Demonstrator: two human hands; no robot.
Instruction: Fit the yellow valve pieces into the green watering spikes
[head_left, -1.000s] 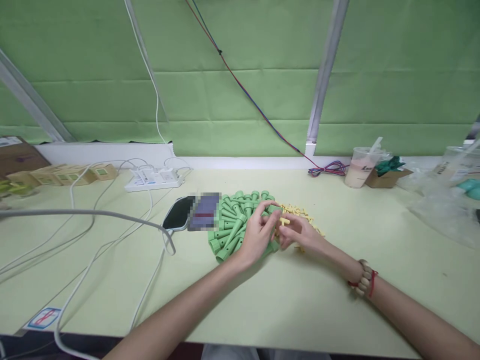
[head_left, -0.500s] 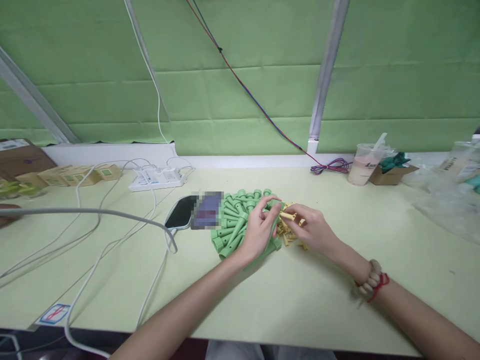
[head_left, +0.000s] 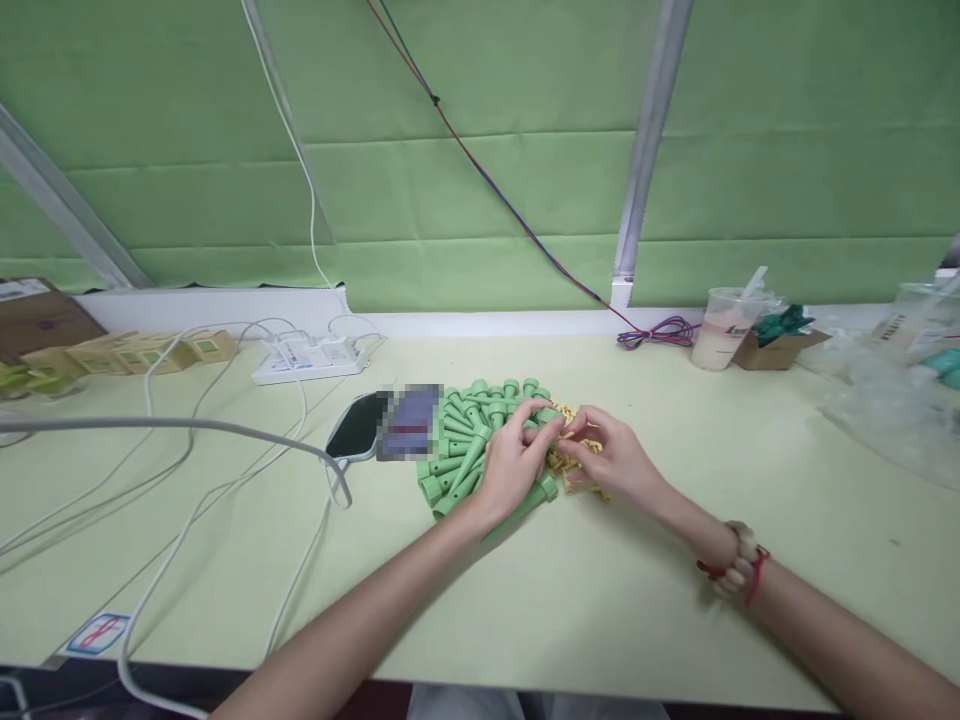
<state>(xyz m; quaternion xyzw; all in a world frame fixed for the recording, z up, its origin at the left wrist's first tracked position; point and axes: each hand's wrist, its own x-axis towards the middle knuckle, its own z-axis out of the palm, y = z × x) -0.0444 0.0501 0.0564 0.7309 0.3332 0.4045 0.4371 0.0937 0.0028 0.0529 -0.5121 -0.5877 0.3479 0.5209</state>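
Note:
My left hand [head_left: 516, 460] is closed around a green tapered plastic spike [head_left: 552, 416], whose wide end shows by the fingertips. My right hand [head_left: 619, 458] pinches a small yellow plastic piece at that end, the piece now mostly hidden by the fingers. The two hands' fingertips meet or nearly meet. A heap of green spikes [head_left: 459, 450] spreads left of and behind my left hand. Under and beside my right hand lie small yellow plastic pieces [head_left: 589, 487]. One more green spike [head_left: 541, 490] rests on the table just below my left hand.
A phone [head_left: 358, 425] and a blurred dark rectangle [head_left: 409, 422] lie left of the heap. White cables run from a power strip [head_left: 309, 368] across the table's left side. Drink cup [head_left: 721, 330], cardboard box [head_left: 776, 350] and plastic bags [head_left: 892, 405] stand at right.
My right hand has moved left, bringing the yellow piece up to the green spike's end in my left hand. The view has shifted slightly.

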